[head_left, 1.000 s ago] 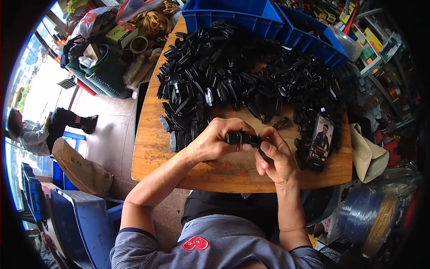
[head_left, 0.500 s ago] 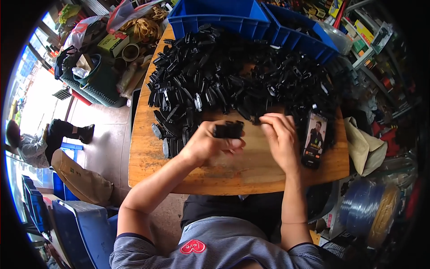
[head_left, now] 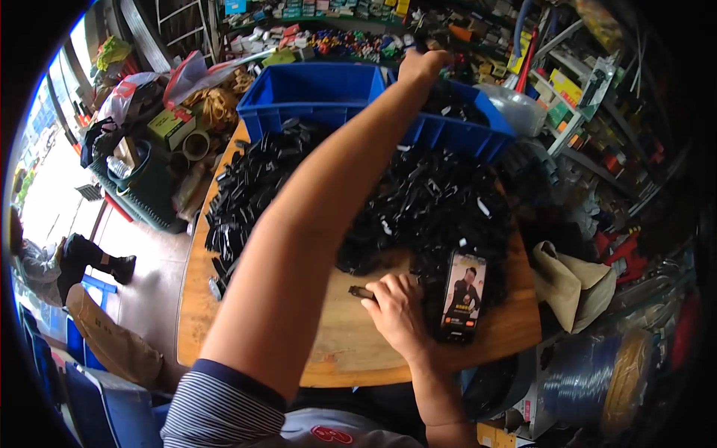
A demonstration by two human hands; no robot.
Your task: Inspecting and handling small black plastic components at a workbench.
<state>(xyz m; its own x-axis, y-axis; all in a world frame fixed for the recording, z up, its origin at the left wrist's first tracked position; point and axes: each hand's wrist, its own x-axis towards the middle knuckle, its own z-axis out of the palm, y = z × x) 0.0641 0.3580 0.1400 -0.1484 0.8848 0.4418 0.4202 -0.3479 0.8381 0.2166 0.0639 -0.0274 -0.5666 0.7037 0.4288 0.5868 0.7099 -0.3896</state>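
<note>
My left arm stretches across the table, and my left hand [head_left: 426,66] is high above the back edge of the right blue bin [head_left: 489,138]. Its fingers are closed, with a dark piece showing at their far side, partly hidden by the hand. Low over the bare wood at the table's front, my right hand [head_left: 397,310] pinches a small black plastic part [head_left: 361,292] between thumb and fingers. Beyond it spreads a large heap of similar black plastic parts [head_left: 441,194], partly covered by my left forearm.
A lit phone [head_left: 463,295] lies to the right of my right hand on the wooden table [head_left: 343,355]. Another blue bin [head_left: 299,112] stands at the back left. Cluttered shelves line the back and right. A seated person [head_left: 45,261] is at far left.
My left hand has moved from the table's middle, with black plastic parts in it, to above the right bin. My right hand now pinches a black part. The view has shifted.
</note>
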